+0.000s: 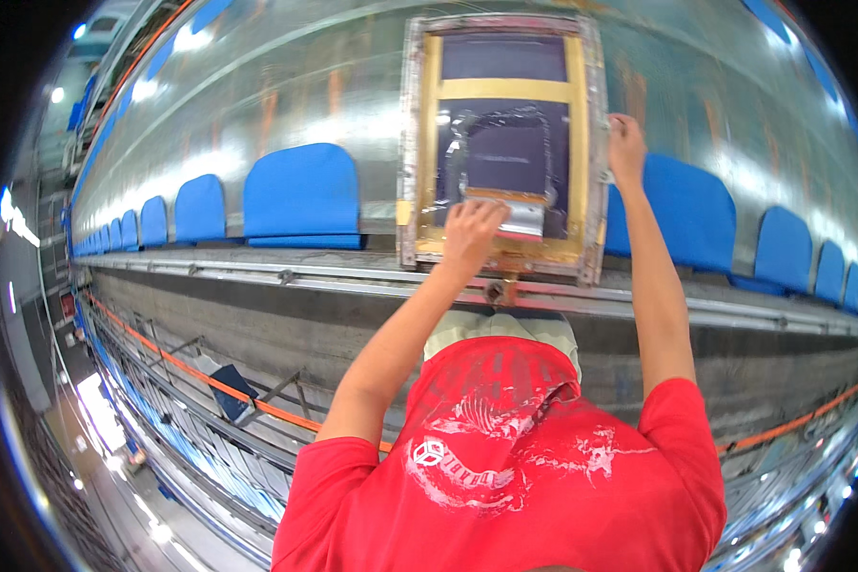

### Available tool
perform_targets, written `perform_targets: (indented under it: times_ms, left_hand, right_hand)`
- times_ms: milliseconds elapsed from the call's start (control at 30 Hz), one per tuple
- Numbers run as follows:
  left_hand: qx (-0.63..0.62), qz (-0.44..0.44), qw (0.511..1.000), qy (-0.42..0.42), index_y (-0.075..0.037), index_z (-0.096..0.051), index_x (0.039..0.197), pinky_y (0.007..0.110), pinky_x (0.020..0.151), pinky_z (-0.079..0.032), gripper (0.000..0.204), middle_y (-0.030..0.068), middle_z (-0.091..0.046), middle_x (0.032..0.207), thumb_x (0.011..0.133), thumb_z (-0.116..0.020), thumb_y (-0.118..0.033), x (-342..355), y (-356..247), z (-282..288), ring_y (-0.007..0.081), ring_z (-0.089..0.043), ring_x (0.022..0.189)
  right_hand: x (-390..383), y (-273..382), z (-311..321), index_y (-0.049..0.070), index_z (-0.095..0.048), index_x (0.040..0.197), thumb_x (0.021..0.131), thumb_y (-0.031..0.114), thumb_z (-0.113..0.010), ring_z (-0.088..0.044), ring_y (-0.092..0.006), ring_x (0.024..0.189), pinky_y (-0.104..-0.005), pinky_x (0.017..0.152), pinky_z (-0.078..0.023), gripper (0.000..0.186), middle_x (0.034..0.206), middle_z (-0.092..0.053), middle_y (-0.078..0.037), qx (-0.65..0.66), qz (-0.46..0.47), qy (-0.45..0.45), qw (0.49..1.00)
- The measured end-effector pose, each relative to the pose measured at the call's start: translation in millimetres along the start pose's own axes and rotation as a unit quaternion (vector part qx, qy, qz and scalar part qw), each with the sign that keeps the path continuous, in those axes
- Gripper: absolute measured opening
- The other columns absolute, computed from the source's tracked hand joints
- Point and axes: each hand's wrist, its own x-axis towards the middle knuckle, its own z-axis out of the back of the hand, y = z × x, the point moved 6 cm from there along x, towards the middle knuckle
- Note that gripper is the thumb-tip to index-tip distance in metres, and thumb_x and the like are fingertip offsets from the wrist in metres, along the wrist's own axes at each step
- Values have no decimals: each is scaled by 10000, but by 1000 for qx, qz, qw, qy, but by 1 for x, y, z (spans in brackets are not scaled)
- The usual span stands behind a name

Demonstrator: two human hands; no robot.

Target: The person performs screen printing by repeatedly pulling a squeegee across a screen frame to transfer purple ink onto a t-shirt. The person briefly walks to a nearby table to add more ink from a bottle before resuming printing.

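Note:
A screen printing frame [410, 143] lies on the long table in front of me, its mesh dark purple and edged with yellow tape. My left hand [474, 229] is closed on the left end of a squeegee [524, 219] with a silvery blade, which rests on the near part of the mesh. A smeared, glossy outline of ink or clear film surrounds a dark square [508, 160] just beyond it. At the frame's right side, my right hand [625, 148] has its fingers curled on the outer edge; exactly what they grip is hidden.
Blue rounded fabric pieces [302, 191] lie in a row along the table [381, 124], left and right of the frame. A metal rail [353, 279] runs along the near edge. Behind me is a rack with an orange bar [286, 416].

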Motion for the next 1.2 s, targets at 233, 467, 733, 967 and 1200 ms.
perform_targets:
  times_ms: [233,467,733,967,1200]
  left_hand:
    - [-56,40,997,-22,-104,-665,1152,415,962,-444,454,55,-655,1208,713,-601,-9,-28,41,63,261,-576,1159]
    - [-49,69,996,19,-83,-674,1151,413,955,-466,443,79,-666,1212,710,-648,-59,-107,223,144,290,-598,1146]
    - [-77,128,987,61,-95,-672,1190,430,1019,-462,473,90,-631,1303,727,-648,0,-142,305,179,325,-570,1231]
    - [-41,100,992,58,-116,-653,1223,432,1029,-458,522,80,-637,1295,717,-672,11,-174,289,196,314,-571,1235]
    - [-3,49,994,95,-136,-642,1223,451,1057,-429,518,56,-621,1321,721,-699,-21,-185,288,166,289,-557,1254]
  right_hand:
    - [0,108,-23,77,-666,1058,998,239,-529,-640,-283,812,-385,753,-480,221,920,-680,-141,73,-128,91,985]
    - [-76,240,-185,79,-653,1060,999,225,-532,-624,-283,768,-391,733,-478,199,864,-656,-153,121,-101,93,983]
    - [-111,285,-236,79,-621,1047,994,206,-544,-591,-281,589,-409,594,-444,158,665,-596,-147,99,-98,67,988]
    - [-111,282,-240,91,-611,1061,993,194,-530,-618,-385,642,-466,622,-449,147,669,-608,-192,65,-103,64,990]
    - [-111,264,-252,113,-584,1108,1002,222,-506,-641,-442,789,-513,700,-466,172,786,-655,-229,25,-174,137,975]
